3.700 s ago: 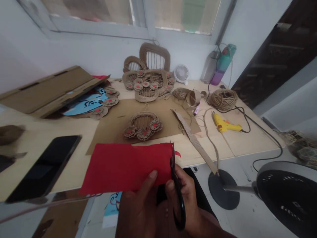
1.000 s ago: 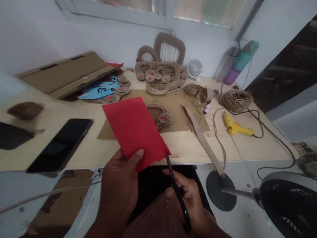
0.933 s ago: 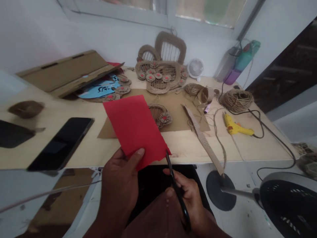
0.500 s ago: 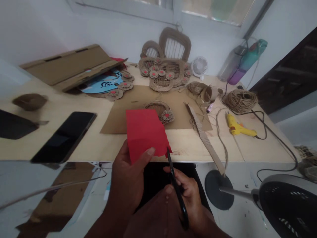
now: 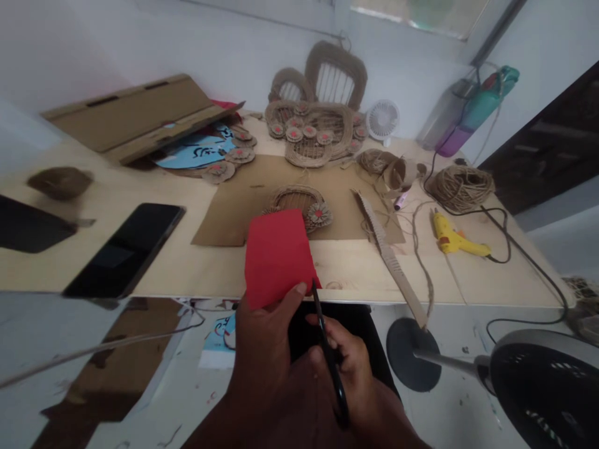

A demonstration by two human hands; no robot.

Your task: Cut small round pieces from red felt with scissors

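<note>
My left hand (image 5: 266,337) pinches the lower edge of a red paper sheet (image 5: 277,254), thumb on top, holding it upright above the table's front edge. My right hand (image 5: 349,368) grips black scissors (image 5: 327,355), fingers through the handles. The blades point up and meet the paper's lower right corner beside my left thumb. A small woven twine basket with paper flowers (image 5: 299,202) lies on a brown card sheet (image 5: 281,206) just behind the red paper.
A black phone (image 5: 124,249) lies left on the wooden table (image 5: 187,268). Further back are a cardboard box (image 5: 135,118), larger twine baskets (image 5: 313,125), a twine ball (image 5: 461,187), a yellow glue gun (image 5: 452,237) and a corrugated strip (image 5: 390,259). A fan (image 5: 543,380) stands on the floor at right.
My left hand has turned the red paper from slanting left to nearly upright and drawn it closer. The scissors stay at its lower right corner. My view has tilted down.
</note>
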